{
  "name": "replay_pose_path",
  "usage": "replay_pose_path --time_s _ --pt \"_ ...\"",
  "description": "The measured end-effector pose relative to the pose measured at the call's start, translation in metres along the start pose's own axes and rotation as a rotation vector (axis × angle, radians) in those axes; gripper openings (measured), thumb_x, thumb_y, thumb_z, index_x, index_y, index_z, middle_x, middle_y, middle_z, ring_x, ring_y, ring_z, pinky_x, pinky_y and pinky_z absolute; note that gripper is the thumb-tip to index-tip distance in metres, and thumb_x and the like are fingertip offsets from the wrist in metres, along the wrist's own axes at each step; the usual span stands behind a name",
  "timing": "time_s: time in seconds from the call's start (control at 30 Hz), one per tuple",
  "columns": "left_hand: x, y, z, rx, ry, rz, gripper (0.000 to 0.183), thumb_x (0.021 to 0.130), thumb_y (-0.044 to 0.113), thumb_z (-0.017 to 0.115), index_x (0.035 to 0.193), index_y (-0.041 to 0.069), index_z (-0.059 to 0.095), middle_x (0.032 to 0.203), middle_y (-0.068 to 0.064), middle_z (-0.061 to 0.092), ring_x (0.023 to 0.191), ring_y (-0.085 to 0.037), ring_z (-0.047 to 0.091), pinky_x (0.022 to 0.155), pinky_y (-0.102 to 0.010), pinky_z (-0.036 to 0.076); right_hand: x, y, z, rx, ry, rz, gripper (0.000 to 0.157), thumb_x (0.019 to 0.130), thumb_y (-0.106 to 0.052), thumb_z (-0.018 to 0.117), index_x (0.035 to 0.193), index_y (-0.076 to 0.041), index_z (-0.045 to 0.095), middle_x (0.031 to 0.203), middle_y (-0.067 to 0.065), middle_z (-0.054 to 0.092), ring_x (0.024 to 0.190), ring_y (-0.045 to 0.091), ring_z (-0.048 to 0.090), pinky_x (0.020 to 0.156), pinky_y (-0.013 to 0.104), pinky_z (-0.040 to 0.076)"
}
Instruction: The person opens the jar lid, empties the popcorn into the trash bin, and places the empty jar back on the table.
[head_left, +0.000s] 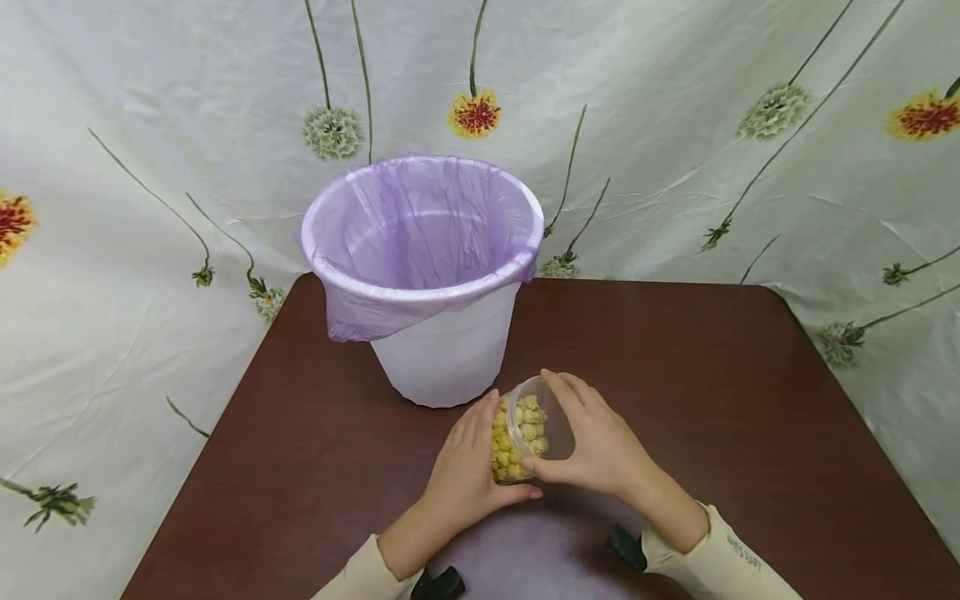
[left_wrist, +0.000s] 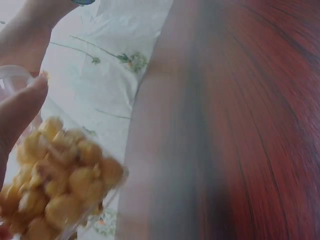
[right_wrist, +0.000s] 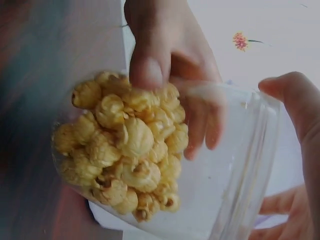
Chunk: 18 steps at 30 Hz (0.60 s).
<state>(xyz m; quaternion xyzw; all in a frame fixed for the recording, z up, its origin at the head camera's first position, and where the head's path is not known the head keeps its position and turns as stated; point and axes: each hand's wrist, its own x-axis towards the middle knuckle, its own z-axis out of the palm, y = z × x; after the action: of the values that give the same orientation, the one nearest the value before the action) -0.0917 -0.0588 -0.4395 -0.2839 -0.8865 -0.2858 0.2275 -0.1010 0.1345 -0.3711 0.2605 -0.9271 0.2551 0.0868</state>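
A clear plastic jar (head_left: 506, 442) of yellow popcorn is held tilted just above the table, in front of the bin. My left hand (head_left: 467, 467) grips its body from the left, thumb below and fingers along the far side. My right hand (head_left: 600, 437) spans the rim end, its thumb and fingers on opposite edges. In the right wrist view the popcorn (right_wrist: 125, 150) lies bunched toward the base, away from the clear rim (right_wrist: 250, 165). Whether a lid sits on that rim, I cannot tell. Popcorn (left_wrist: 65, 175) also shows through the jar in the left wrist view.
Behind the jar stands a white bin (head_left: 457, 350) lined with a purple bag (head_left: 427, 233), its mouth facing up. The brown table (head_left: 675, 358) reaches back to a white flowered cloth (head_left: 660, 108). Dark straps show at both wrists.
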Motion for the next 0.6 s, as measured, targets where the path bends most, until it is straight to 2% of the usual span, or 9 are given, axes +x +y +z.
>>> replay_pose_path --time_s 0.13,0.23,0.4,0.6 --pt "0.003 0.002 0.002 0.031 0.107 0.004 0.115 0.050 0.058 0.077 0.134 -0.004 0.029 0.130 -0.016 0.041 0.116 -0.030 0.041 0.094 -0.043 0.035 -0.001 -0.004 0.003 0.015 0.043 0.025 0.095 0.061 -0.056 0.070 0.138 -0.016 0.031 0.129 0.013 0.042 0.112 0.029 0.045 0.077 0.050 0.046" --pt "0.004 0.002 0.001 0.064 0.148 0.029 0.108 0.050 0.053 0.078 0.129 -0.007 0.035 0.128 -0.016 0.043 0.114 -0.030 0.044 0.094 -0.041 0.036 -0.002 -0.005 0.004 0.020 0.046 0.031 0.096 0.060 -0.056 0.070 0.138 -0.016 0.031 0.130 0.013 0.041 0.113 0.029 0.045 0.078 0.050 0.045" --pt "0.006 -0.001 -0.003 0.124 0.176 0.084 0.098 0.052 0.048 0.075 0.124 -0.008 0.041 0.124 -0.017 0.047 0.110 -0.029 0.047 0.091 -0.040 0.037 -0.003 -0.004 0.006 0.001 0.062 -0.043 0.100 0.060 -0.058 0.070 0.139 -0.011 0.029 0.129 0.014 0.041 0.112 0.029 0.046 0.078 0.047 0.047" --pt "0.008 -0.006 -0.009 0.175 0.180 0.146 0.099 0.049 0.052 0.075 0.122 -0.006 0.044 0.120 -0.015 0.050 0.103 -0.029 0.049 0.088 -0.040 0.039 -0.004 0.000 0.009 -0.047 0.097 -0.149 0.103 0.059 -0.060 0.069 0.137 -0.005 0.030 0.127 0.017 0.043 0.111 0.030 0.047 0.077 0.045 0.048"
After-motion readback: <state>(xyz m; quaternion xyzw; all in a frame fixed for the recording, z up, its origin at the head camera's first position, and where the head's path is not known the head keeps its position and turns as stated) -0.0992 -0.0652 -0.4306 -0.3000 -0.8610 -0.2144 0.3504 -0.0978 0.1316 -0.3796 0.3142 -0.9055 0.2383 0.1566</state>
